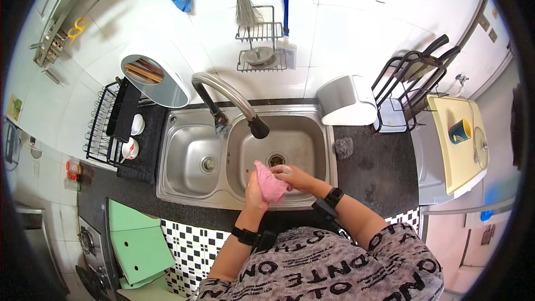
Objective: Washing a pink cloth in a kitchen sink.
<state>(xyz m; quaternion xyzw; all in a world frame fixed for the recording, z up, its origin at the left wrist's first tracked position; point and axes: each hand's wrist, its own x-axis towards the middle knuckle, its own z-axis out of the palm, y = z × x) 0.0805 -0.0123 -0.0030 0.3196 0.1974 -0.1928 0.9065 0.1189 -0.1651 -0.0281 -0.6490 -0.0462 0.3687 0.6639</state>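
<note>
A crumpled pink cloth is between my hands, over the front part of the right sink basin. My left hand grips it from the left side, palm against the fabric. Fingers of my right hand press on its upper right side. Whitish suds or wet patches show on both hands. Just beyond them lies the basin's drain. The curved metal faucet hangs above the basin with its black spout head pointing down; no water stream shows.
Left of the sink stands a black dish rack with white bowls beside it. A round scouring pad lies on the dark counter to the right. Behind it are a white-grey dispenser and a knife rack. A green cabinet door hangs open at lower left.
</note>
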